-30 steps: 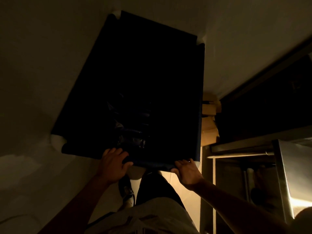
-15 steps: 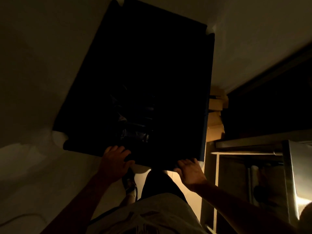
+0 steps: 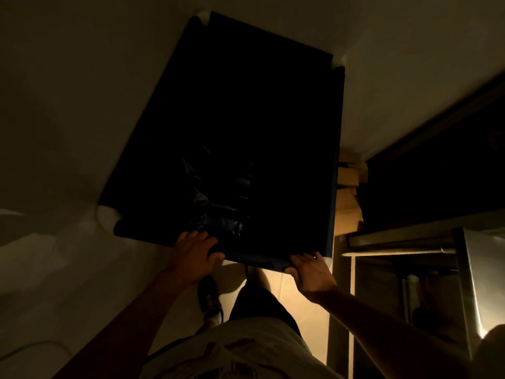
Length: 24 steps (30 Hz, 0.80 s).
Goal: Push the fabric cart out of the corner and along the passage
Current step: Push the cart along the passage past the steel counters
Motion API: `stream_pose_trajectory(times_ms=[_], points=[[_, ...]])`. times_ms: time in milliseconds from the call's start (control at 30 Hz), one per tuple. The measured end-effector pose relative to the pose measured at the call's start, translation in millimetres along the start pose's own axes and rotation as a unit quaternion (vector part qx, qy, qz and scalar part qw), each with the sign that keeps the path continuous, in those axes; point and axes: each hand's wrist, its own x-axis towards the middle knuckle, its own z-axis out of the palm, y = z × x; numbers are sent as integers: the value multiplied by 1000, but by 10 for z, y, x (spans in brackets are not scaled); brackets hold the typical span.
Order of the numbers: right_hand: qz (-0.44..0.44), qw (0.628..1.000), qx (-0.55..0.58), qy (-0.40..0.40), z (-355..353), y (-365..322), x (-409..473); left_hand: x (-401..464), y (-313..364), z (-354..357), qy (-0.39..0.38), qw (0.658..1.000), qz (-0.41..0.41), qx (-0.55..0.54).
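Note:
The fabric cart [image 3: 273, 105] is a large dark blue bin with white corner pieces, filling the middle of the head view in dim light. Crumpled dark plastic [image 3: 218, 203] lies inside near its front. My left hand [image 3: 195, 254] grips the cart's near rim left of centre, fingers curled over the edge. My right hand [image 3: 310, 270] rests on the same rim near the right corner, fingers wrapped under it. The cart's wheels are hidden.
Pale walls [image 3: 68, 105] close in on the left and behind the cart. Cardboard boxes [image 3: 348, 192] sit against its right side. A metal shelf unit [image 3: 404, 242] and a steel surface [image 3: 483, 283] stand at the right. My foot [image 3: 209, 298] is on the lit floor.
The cart's far end has swung slightly to the right and it sits a little farther from me. Both hands stay on the near rim and moved with it.

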Motion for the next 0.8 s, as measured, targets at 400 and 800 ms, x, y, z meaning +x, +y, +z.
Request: stream_pose_trajectory(times_ms=[400,800], points=[[45,999,12,2,-120,-174,-87,20,1,-40,-45,999,-3,17],[76,995,50,51,-91,-323,-188,-81,84,-88,-89,994,-21,64]])
